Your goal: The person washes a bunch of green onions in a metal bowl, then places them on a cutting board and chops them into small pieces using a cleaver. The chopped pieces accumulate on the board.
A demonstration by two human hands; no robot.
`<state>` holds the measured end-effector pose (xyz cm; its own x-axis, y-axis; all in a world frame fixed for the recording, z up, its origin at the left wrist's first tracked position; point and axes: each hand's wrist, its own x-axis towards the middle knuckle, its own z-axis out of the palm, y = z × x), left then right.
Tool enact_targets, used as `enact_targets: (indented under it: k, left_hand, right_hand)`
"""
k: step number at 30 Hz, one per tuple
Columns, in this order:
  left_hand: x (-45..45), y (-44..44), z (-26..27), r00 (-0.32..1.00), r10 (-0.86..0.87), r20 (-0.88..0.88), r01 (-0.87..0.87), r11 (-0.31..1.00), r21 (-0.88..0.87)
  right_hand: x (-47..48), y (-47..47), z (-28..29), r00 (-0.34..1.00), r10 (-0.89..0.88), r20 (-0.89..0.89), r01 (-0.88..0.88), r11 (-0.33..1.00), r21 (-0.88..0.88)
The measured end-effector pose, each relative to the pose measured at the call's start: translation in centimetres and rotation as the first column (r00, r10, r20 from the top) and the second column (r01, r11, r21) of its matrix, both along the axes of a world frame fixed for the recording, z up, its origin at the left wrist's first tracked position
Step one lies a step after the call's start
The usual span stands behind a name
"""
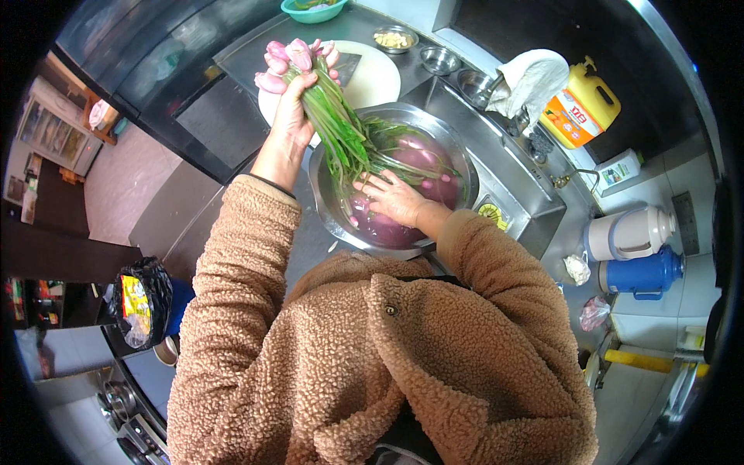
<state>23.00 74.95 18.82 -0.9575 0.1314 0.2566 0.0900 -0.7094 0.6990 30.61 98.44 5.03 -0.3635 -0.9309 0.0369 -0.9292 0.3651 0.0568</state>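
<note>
My left hand (295, 104) grips a bunch of leafy green stems with pink bulb-like ends (334, 113), raised at the upper left of a large metal basin (397, 253). The pink ends point up and away from me; the green leaves hang down into the basin. Purplish-pink water (433, 189) fills the basin, with more green stems (401, 139) and small pink pieces in it. My right hand (390, 197) is spread at the water's surface beside the hanging leaves, its fingertips touching some of them. Whether it pinches any stem cannot be told.
Behind the basin lie a round white cutting board (378, 75) with a cleaver blade (347, 67), and small metal bowls (440, 60). A metal sink (511, 203), a yellow detergent jug (581, 104) and two thermos flasks (630, 232) are at the right. A turquoise basin (314, 13) stands at the far edge.
</note>
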Motion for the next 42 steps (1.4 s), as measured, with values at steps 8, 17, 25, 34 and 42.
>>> enact_targets:
  k: [8, 17, 25, 34, 42]
  left_hand:
    - [0.1, 0.1, 0.0, 0.999, 0.027, -0.018, -0.027, 1.0, 0.004]
    - [1.0, 1.5, 1.1, 0.999, 0.035, 0.01, -0.035, 0.999, 0.037]
    - [1.2, 1.2, 0.8, 0.997, -0.069, 0.021, 0.069, 0.998, 0.012]
    - [0.9, 2.2, -0.4, 0.983, -0.168, 0.081, 0.17, 0.985, -0.028]
    - [-0.5, 3.3, 1.3, 0.997, 0.076, 0.007, -0.077, 0.995, 0.069]
  right_hand:
    - [1.2, -2.1, 1.3, 0.978, -0.102, 0.18, 0.109, 0.994, -0.03]
    - [1.7, -6.1, -0.5, 0.925, -0.122, 0.361, 0.141, 0.99, -0.027]
    - [1.2, -3.4, 1.2, 0.42, 0.104, 0.902, 0.66, 0.647, -0.382]
    - [-6.2, 2.4, 9.0, 0.386, 0.198, 0.901, 0.894, 0.16, -0.418]
    - [-7.8, 5.1, 7.5, 0.222, -0.106, 0.969, 0.951, 0.243, -0.192]
